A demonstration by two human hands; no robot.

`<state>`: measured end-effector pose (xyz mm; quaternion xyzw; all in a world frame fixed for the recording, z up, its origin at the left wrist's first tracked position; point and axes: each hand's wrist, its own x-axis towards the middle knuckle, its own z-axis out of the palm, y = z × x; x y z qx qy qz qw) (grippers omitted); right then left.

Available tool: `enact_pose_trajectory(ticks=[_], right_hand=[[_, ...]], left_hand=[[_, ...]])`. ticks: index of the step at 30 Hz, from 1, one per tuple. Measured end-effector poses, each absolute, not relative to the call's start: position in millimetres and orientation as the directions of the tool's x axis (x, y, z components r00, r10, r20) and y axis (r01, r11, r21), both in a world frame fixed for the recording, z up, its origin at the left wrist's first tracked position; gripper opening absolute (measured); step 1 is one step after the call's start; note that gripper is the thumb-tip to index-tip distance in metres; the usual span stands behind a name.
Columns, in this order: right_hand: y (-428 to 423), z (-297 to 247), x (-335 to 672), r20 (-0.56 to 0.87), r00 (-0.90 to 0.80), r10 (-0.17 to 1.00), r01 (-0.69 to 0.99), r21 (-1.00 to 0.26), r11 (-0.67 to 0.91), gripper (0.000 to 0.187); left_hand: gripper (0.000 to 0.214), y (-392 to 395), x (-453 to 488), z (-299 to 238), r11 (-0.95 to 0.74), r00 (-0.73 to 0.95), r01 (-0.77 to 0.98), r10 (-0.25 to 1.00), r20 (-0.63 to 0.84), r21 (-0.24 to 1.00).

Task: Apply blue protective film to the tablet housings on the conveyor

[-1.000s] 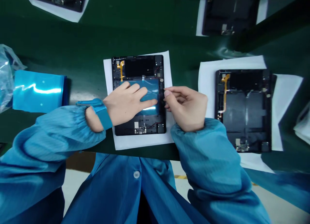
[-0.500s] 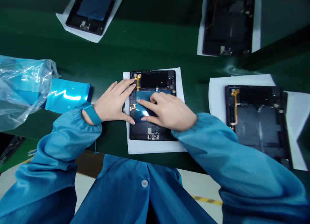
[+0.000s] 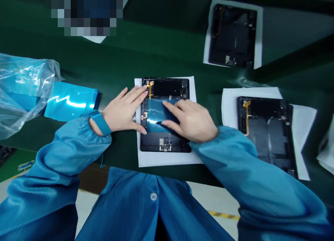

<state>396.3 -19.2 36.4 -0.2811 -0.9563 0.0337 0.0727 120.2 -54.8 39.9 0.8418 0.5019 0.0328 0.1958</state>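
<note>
An open black tablet back (image 3: 165,143) lies on a white sheet (image 3: 167,159) on the green belt. A shiny blue film (image 3: 156,114) covers its middle. My left hand (image 3: 122,110) lies flat with fingers stretched, resting on the tablet's left edge. My right hand (image 3: 190,120) rests on the blue film's right part, fingers extended and pressing flat. Neither hand holds anything. Both arms wear blue sleeves, and a blue strap circles my left wrist.
A stack of blue films (image 3: 70,102) and a clear plastic bag (image 3: 23,91) lie to the left. Another open tablet (image 3: 268,133) on white paper sits to the right, and one more tablet (image 3: 232,35) at the back. The belt's near edge runs under my forearms.
My left hand left the film for the tablet's left edge. My right hand went from the tablet's right edge onto the film, then slid rightward across it. The view shifted.
</note>
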Motion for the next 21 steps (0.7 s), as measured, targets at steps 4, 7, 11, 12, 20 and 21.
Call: enact_pose_trajectory(ticks=[4,7,11,12,20,21], right_hand=[[-22.1,36.1,394.8,0.091,-0.844,0.528,0.519,-0.103,0.848,0.081],[-40.6,38.8,397.1,0.133,-0.929,0.345,0.322,-0.172,0.931,0.075],[-33.5,37.1,414.2,0.162,-0.914,0.371,0.339,-0.196,0.92,0.066],[-24.5,35.2,419.7,0.15,-0.878,0.454,0.428,-0.178,0.886,0.068],[-7.0,32.5,453.4,0.026,-0.865,0.501,0.48,-0.25,0.841,0.08],[-14.3,34.8,457.3,0.025,-0.883,0.469,0.444,-0.282,0.85,0.078]], left_hand=[[0.132,-54.6,120.0,40.9,-0.418,0.49,0.84,0.859,-0.151,0.346],[0.131,-55.0,119.8,41.5,-0.416,0.486,0.845,0.859,-0.16,0.335],[0.132,-54.8,118.9,41.4,-0.42,0.492,0.842,0.856,-0.162,0.338],[0.133,-54.5,118.6,41.3,-0.423,0.494,0.841,0.854,-0.16,0.338],[0.13,-57.1,116.9,43.6,-0.413,0.482,0.852,0.859,-0.173,0.322],[0.13,-57.0,117.0,46.1,-0.411,0.481,0.855,0.858,-0.183,0.317]])
